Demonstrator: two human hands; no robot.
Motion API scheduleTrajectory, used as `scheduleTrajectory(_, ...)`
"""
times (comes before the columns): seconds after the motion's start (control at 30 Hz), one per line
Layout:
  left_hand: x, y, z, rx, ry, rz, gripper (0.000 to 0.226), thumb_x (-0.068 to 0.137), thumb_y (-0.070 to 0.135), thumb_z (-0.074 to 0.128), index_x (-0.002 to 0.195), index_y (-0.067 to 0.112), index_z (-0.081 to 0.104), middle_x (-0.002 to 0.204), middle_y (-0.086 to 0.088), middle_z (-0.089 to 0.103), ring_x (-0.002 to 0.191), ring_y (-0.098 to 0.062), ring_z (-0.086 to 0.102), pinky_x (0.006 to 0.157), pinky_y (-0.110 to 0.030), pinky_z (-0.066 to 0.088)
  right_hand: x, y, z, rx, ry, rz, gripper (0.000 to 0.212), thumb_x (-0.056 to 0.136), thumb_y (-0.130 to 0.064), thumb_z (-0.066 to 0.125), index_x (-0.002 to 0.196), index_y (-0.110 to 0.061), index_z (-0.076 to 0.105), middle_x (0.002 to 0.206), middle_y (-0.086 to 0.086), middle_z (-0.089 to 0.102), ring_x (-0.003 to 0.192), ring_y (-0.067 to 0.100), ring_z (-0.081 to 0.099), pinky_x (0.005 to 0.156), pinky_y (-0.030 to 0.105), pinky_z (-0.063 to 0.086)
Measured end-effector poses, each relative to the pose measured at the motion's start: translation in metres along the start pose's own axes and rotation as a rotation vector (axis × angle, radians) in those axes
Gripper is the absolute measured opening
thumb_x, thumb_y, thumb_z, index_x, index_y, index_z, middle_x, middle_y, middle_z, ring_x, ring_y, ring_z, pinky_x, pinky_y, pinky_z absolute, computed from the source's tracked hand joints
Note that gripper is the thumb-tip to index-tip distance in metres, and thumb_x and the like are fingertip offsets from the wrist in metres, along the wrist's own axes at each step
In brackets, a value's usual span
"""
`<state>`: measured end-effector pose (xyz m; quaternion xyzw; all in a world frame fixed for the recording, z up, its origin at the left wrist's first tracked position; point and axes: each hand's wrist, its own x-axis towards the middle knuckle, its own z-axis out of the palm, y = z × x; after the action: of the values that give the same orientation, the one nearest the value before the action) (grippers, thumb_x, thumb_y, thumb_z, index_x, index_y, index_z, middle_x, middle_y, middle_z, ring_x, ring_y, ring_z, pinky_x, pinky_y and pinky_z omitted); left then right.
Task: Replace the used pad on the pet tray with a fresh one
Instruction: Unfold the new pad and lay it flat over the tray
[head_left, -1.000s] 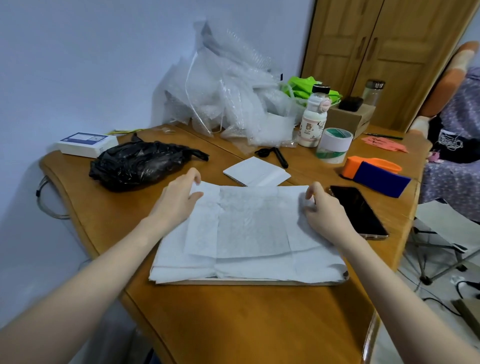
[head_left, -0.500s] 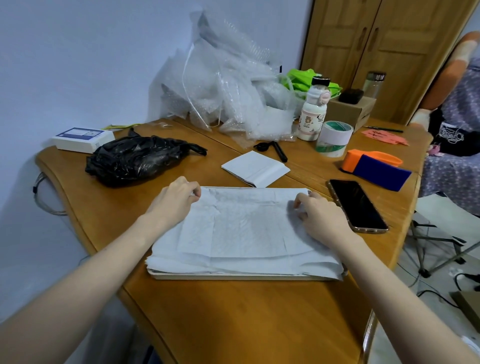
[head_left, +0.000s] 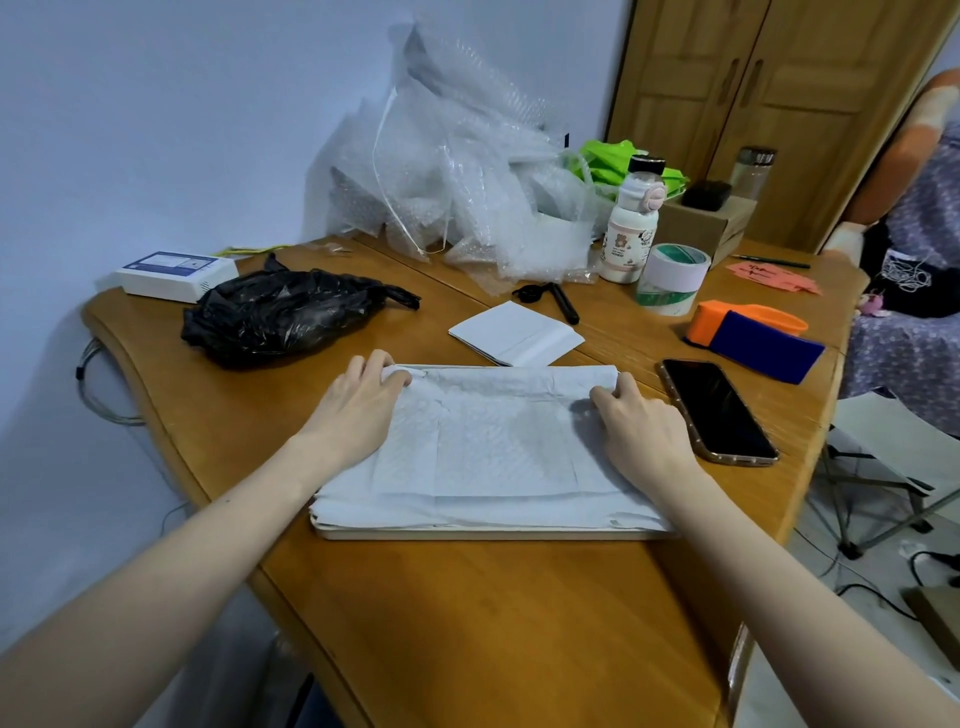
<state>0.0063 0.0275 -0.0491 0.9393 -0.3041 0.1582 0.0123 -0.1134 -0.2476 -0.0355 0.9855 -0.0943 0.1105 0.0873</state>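
Observation:
A white quilted pad (head_left: 488, 441) lies on a flat pale tray (head_left: 467, 533) whose front rim shows under the pad's near edge. The pad's far edge is rolled over toward me. My left hand (head_left: 358, 402) grips the roll at its far left corner, fingers curled round it. At the far right corner my right hand (head_left: 636, 421) grips the same roll. A folded white pad (head_left: 517, 335) rests on the table just beyond the tray. Left of it sits a black plastic bag (head_left: 283, 314).
A black phone (head_left: 719, 410) lies right of the tray, close to my right hand. Behind stand an orange-and-blue object (head_left: 753, 338), a tape roll (head_left: 670, 280), a white bottle (head_left: 631, 228), a pile of bubble wrap (head_left: 467, 192) and a white box (head_left: 174, 275). The wooden table (head_left: 493, 623) ends at right.
Both hands slid to the pad's far corners and curled around its far edge, which now lies rolled toward me. The view shifted slightly.

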Motion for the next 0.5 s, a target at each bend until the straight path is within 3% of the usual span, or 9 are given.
scheduleTrajectory(0.07,0.001,-0.003,-0.006,0.014,-0.036,-0.011,0.042,0.091,0.005,0.043,0.132,0.016,0.047,0.140,-0.010,0.031,0.122,-0.029,0.033,0.095,-0.039,0.039,-0.001,-0.001,-0.002,0.009,0.042,0.027,0.018,0.090,-0.009,0.053,0.107,-0.010,0.058,0.113,0.013,0.047,0.081,0.030,0.057,0.043,0.026,0.021)
scheduleTrajectory(0.13,0.002,-0.003,-0.014,0.000,-0.095,-0.029,0.043,0.090,0.011,0.045,0.132,0.017,0.047,0.146,-0.009,0.025,0.134,-0.029,0.022,0.105,-0.043,0.030,0.001,0.001,-0.007,0.015,0.103,0.051,0.021,0.089,-0.015,0.058,0.109,-0.009,0.060,0.112,0.013,0.045,0.094,0.030,0.049,0.052,0.028,0.034)
scheduleTrajectory(0.2,0.003,0.003,-0.024,-0.053,-0.128,-0.038,0.043,0.090,0.014,0.044,0.133,0.018,0.044,0.149,-0.008,0.023,0.138,-0.027,0.016,0.110,-0.044,0.022,0.005,0.002,-0.015,0.048,0.116,0.023,0.031,0.088,-0.024,0.061,0.115,-0.009,0.058,0.115,0.013,0.045,0.101,0.030,0.045,0.068,0.033,0.044)
scheduleTrajectory(0.3,0.007,0.027,-0.037,-0.205,-0.097,-0.014,0.038,0.096,0.023,0.037,0.134,0.018,0.042,0.144,-0.004,0.029,0.134,-0.022,0.025,0.108,-0.042,0.023,0.009,-0.012,-0.025,0.209,0.165,-0.110,0.037,0.090,-0.029,0.058,0.120,-0.008,0.056,0.120,0.012,0.049,0.106,0.029,0.045,0.079,0.036,0.043)
scheduleTrajectory(0.4,0.008,0.059,-0.038,-0.313,-0.133,0.079,0.042,0.100,0.037,0.029,0.136,0.019,0.040,0.138,-0.001,0.038,0.126,-0.018,0.035,0.104,-0.038,0.028,0.010,-0.034,-0.022,0.328,0.066,-0.264,0.046,0.094,-0.039,0.048,0.131,-0.011,0.048,0.130,0.008,0.048,0.118,0.027,0.043,0.093,0.041,0.042)
scheduleTrajectory(0.5,0.003,0.068,-0.019,-0.247,-0.312,0.157,0.053,0.099,0.049,0.025,0.146,0.025,0.025,0.154,0.001,0.024,0.142,-0.019,0.018,0.114,-0.042,0.016,0.008,-0.040,-0.003,0.257,-0.115,-0.348,0.056,0.096,-0.049,0.038,0.143,-0.018,0.034,0.151,0.004,0.033,0.138,0.025,0.028,0.110,0.046,0.028)
